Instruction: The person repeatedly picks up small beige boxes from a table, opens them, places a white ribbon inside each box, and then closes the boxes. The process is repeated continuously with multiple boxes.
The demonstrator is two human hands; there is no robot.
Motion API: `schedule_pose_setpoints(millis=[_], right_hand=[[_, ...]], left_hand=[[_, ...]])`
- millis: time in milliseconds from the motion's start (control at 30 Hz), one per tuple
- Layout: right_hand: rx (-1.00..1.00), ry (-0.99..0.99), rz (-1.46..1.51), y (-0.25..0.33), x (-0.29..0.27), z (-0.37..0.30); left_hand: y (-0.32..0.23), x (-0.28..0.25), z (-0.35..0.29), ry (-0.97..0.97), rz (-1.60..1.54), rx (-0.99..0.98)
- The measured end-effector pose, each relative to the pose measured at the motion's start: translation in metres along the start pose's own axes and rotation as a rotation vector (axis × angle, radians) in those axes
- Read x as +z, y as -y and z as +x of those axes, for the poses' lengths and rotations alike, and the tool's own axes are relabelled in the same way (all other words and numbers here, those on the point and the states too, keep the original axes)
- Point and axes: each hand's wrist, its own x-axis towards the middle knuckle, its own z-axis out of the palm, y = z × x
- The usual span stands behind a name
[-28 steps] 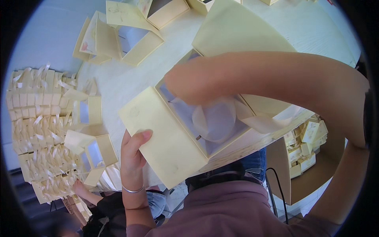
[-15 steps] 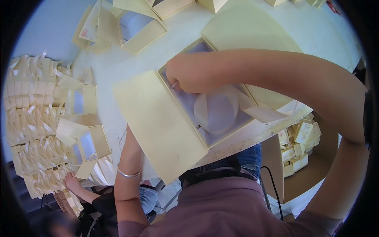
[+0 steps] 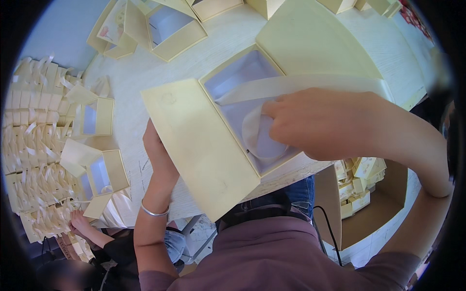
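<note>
A pale yellow gift box (image 3: 213,82) lies open on the light wooden table (image 3: 145,72), its hinged lid (image 3: 199,145) folded out toward me. Inside it has a white lining and a cream ribbon (image 3: 291,85) running across it. My right hand (image 3: 320,123) is over the box, fingers pinching the ribbon's rounded end (image 3: 257,136) against the lining. My left hand (image 3: 155,150) is tucked under the lid's left edge and mostly hidden, with a silver bangle on the wrist.
Several more open yellow boxes (image 3: 170,26) lie at the table's far side and left (image 3: 94,116). Stacks of folded boxes with ribbons (image 3: 34,126) fill the left. Another person's hand (image 3: 77,223) reaches in at lower left. A brown carton of small packages (image 3: 359,194) stands at lower right.
My right hand has drawn back from the box's far left corner to its middle and now pinches the ribbon end. My left hand slid under the lid. The box shifted up in view.
</note>
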Motion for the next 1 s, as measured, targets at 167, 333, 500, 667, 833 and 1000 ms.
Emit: schedule_pose_setpoints(millis=[167, 333, 500, 667, 833, 1000], right_hand=[[0.01, -0.004, -0.026, -0.009, 0.011, 0.009], [0.076, -0.339, 0.794, -0.025, -0.055, 0.01], [-0.109, -1.019, 1.129, -0.027, -0.12, -0.007], [-0.109, -0.76, 0.452, -0.031, -0.1, -0.012], [-0.196, -0.392, -0.403, 0.007, -0.014, 0.006], [-0.1, -0.284, -0.197, 0.004, 0.022, 0.004]], left_hand=[[-0.017, 0.003, -0.01, 0.02, -0.066, 0.094], [-0.022, -0.006, -0.022, 0.143, 0.056, 0.128], [-0.029, -0.003, -0.02, 0.184, -0.175, -0.005], [-0.044, -0.003, -0.014, 0.354, -0.138, 0.007], [-0.048, -0.007, -0.033, 0.441, 0.011, 0.009], [-0.046, -0.002, -0.044, 0.444, 0.056, 0.067]])
